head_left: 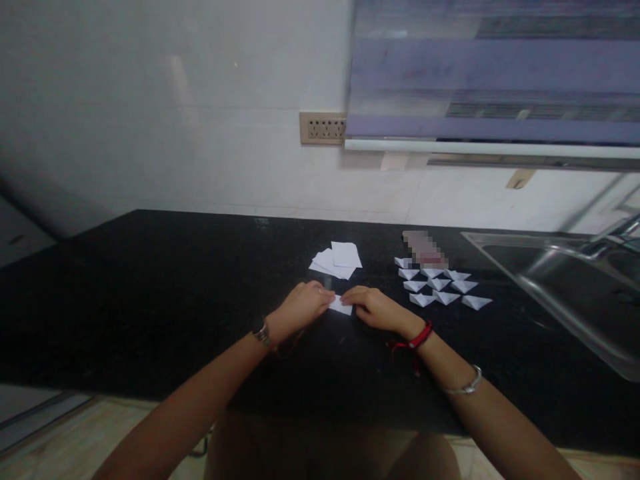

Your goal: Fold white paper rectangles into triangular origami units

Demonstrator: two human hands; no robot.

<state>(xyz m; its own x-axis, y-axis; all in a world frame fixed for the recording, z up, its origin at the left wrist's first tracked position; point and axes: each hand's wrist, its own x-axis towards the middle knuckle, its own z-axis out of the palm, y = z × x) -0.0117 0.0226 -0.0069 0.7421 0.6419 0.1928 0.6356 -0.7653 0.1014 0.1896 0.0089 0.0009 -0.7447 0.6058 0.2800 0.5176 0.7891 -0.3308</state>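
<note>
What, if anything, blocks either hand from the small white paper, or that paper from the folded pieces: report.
Nothing visible blocks the left hand or right hand: both touch the small white paper. Between it and the folded pieces, the right hand itself stands in the way.

Both arms come up from the bottom corners, left forearm [210, 393] and right forearm [495, 407] angling inward like an upside-down V. Left hand [305, 305] is pretty much palm down, fingers bunched together at the tips. Right hand [377, 309] kinda mirrors it, fingers bent, tips near the left's but not touching.
</note>
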